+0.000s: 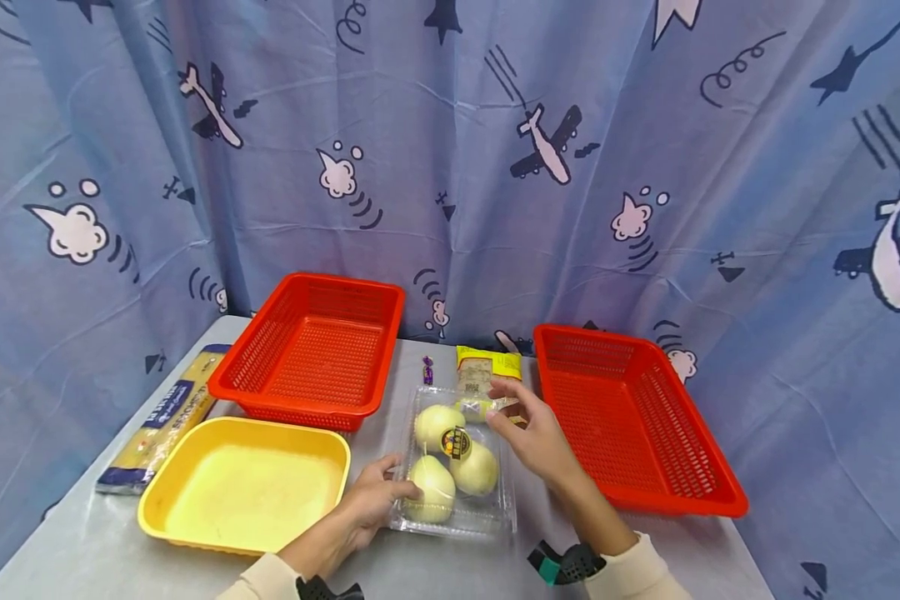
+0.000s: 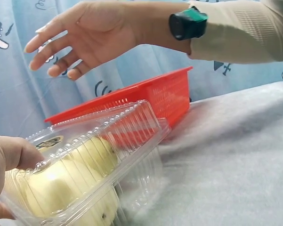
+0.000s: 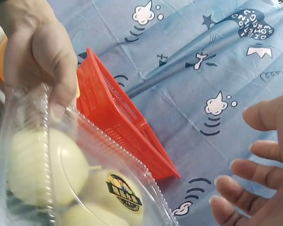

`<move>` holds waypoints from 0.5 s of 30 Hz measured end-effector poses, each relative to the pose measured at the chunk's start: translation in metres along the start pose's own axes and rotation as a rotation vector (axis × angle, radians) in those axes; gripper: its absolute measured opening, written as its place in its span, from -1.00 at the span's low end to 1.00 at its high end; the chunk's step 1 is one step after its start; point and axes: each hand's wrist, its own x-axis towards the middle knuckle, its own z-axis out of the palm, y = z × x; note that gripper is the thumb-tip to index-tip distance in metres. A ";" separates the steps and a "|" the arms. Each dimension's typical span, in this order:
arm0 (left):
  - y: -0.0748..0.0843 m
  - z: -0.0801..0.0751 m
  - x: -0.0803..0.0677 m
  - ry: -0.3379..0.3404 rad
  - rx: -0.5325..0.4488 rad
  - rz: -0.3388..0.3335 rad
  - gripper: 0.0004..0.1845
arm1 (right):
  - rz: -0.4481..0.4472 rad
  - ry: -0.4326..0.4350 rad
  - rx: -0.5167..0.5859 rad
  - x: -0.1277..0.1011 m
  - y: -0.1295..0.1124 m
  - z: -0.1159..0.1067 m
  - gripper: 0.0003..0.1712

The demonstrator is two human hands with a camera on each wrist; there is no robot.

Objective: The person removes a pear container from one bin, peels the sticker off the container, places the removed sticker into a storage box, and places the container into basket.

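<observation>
A clear plastic clamshell box (image 1: 457, 467) holding three pale yellow round fruits lies on the grey table between the baskets. My left hand (image 1: 375, 496) grips its near left corner, thumb (image 2: 19, 153) pressed on the lid (image 2: 94, 141). A round dark and gold sticker (image 3: 125, 195) sits on the lid. My right hand (image 1: 528, 429) hovers just above the box's far right side with fingers (image 2: 52, 52) spread and straight, holding nothing. In the right wrist view those fingers (image 3: 254, 179) are apart from the box (image 3: 61, 179).
An empty red basket (image 1: 315, 358) stands at the back left, another (image 1: 630, 417) on the right. A yellow tray (image 1: 247, 483) lies front left, a spaghetti pack (image 1: 165, 417) beside it. A yellow packet (image 1: 487, 367) and a purple sweet (image 1: 427, 369) lie behind the box. A blue curtain surrounds the table.
</observation>
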 end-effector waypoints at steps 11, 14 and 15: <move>-0.001 0.000 0.000 0.002 0.007 -0.009 -0.11 | -0.032 -0.092 -0.031 0.015 0.007 0.004 -0.53; -0.001 0.000 0.000 0.006 0.010 -0.011 -0.12 | -0.025 -0.119 -0.047 0.016 -0.003 0.004 -0.52; -0.001 0.000 0.000 0.006 0.010 -0.011 -0.12 | -0.024 -0.130 -0.049 0.016 -0.006 0.005 -0.52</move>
